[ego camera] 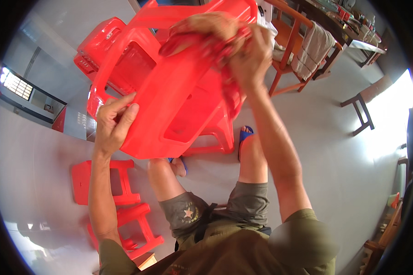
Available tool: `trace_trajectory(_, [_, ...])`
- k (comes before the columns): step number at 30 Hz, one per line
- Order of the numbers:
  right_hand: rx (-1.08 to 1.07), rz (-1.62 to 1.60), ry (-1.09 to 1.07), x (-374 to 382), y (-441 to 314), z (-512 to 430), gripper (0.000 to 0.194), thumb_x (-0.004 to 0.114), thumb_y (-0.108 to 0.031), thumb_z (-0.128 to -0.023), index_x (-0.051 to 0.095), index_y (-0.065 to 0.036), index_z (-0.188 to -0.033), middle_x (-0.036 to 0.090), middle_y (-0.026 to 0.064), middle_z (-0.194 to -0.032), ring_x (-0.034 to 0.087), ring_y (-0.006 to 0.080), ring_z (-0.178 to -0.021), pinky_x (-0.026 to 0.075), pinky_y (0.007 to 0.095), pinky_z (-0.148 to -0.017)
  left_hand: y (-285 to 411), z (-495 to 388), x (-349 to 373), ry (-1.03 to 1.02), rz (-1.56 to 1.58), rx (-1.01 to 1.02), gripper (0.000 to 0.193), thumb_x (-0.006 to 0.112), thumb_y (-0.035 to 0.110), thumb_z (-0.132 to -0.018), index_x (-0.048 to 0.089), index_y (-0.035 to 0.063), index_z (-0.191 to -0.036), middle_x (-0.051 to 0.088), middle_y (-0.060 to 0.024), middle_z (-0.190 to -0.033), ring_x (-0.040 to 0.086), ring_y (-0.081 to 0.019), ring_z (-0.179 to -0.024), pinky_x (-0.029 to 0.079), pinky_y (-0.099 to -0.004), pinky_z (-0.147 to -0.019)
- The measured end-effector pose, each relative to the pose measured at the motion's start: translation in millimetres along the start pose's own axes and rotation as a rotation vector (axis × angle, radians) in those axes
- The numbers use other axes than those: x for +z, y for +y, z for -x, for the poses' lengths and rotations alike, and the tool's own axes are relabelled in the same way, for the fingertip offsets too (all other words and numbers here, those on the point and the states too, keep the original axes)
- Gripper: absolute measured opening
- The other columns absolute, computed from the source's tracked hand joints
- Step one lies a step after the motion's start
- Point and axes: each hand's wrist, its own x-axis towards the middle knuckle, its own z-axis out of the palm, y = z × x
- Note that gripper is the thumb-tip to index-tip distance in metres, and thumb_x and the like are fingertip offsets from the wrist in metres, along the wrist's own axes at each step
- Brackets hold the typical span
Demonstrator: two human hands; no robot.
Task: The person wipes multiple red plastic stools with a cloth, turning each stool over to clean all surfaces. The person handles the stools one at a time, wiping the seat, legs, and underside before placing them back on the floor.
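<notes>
A red plastic stool (158, 117) is tilted up in front of me, its legs and openings turned toward me. My left hand (115, 120) grips its edge at the lower left, thumb on the near face. In my right hand (254, 56) is a bunched red-and-tan patterned cloth (206, 29), pressed against the upper part of the stool and blurred. The cloth hides some of the stool's surface. Below it, more red plastic stool legs (223, 137) show near my feet; whether they belong to a separate stool I cannot tell.
Two red stools (81, 182) (141, 230) lie on the floor at my left. Another red plastic piece (99, 44) stands beyond the held stool. A wooden chair (285, 44) with a draped cloth (311, 48) and a cluttered table (351, 27) are at upper right. A small bench (361, 110) stands farther right.
</notes>
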Motion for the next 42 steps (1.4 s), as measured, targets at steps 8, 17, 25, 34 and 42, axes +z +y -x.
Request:
trace_trajectory(8, [-0.101, 0.075, 0.016, -5.8, 54.6, -117.1, 0.04, 0.078, -0.023, -0.082, 0.076, -0.014, -0.121, 0.07, 0.0141, -0.116, 0.068, 0.0382, -0.11, 0.055, 0.0482, -0.095, 15.7, 9.1, 1.2, -0.016, -0.065, -0.039, 0.04, 0.083, 0.022, -0.094, 0.08, -0.0017, -0.126, 0.063, -0.0041, -0.076, 0.048, -0.0178, -0.081, 0.043, -0.0326, -0.075])
trace_trajectory(17, [-0.312, -0.229, -0.737, -13.3, -98.8, -20.9, 0.049, 0.086, -0.021, -0.07, 0.072, -0.012, -0.117, 0.071, 0.0066, -0.109, 0.07, 0.0309, -0.107, 0.059, 0.0469, -0.083, 8.5, 4.2, -2.7, 0.018, -0.039, -0.093, 0.03, 0.079, 0.016, -0.096, 0.081, 0.0005, -0.121, 0.066, -0.0062, -0.079, 0.051, -0.0182, -0.082, 0.044, -0.034, -0.074])
trace_trajectory(25, [-0.294, -0.437, -0.419, -48.2, -137.9, 35.2, 0.041, 0.085, -0.019, -0.075, 0.073, -0.011, -0.113, 0.067, 0.0097, -0.115, 0.069, 0.0316, -0.099, 0.062, 0.0422, -0.074, -19.2, 28.0, -9.9, -0.043, 0.209, -0.07, 0.037, 0.077, 0.022, -0.099, 0.07, 0.0028, -0.13, 0.069, -0.007, -0.11, 0.062, -0.019, -0.101, 0.051, -0.0311, -0.088])
trace_trajectory(34, [-0.194, 0.209, 0.01, -21.9, 45.0, -104.1, 0.033, 0.083, -0.023, -0.088, 0.076, -0.012, -0.118, 0.066, 0.0124, -0.124, 0.073, 0.0337, -0.095, 0.059, 0.0482, -0.079, 3.2, 4.1, -7.3, -0.049, -0.069, 0.016, 0.034, 0.075, 0.021, -0.102, 0.079, -0.0019, -0.126, 0.065, -0.0038, -0.079, 0.05, -0.0156, -0.082, 0.043, -0.0311, -0.075])
trace_trajectory(42, [0.483, -0.347, -0.761, -22.0, 64.8, -203.7, 0.052, 0.083, -0.024, -0.093, 0.066, -0.004, -0.138, 0.07, 0.0186, -0.131, 0.07, 0.024, -0.116, 0.056, 0.0395, -0.094, 9.0, 8.8, -7.6, -0.029, -0.095, 0.002, 0.031, 0.074, 0.017, -0.102, 0.079, -0.0024, -0.126, 0.065, -0.0044, -0.078, 0.05, -0.0157, -0.082, 0.043, -0.0314, -0.073])
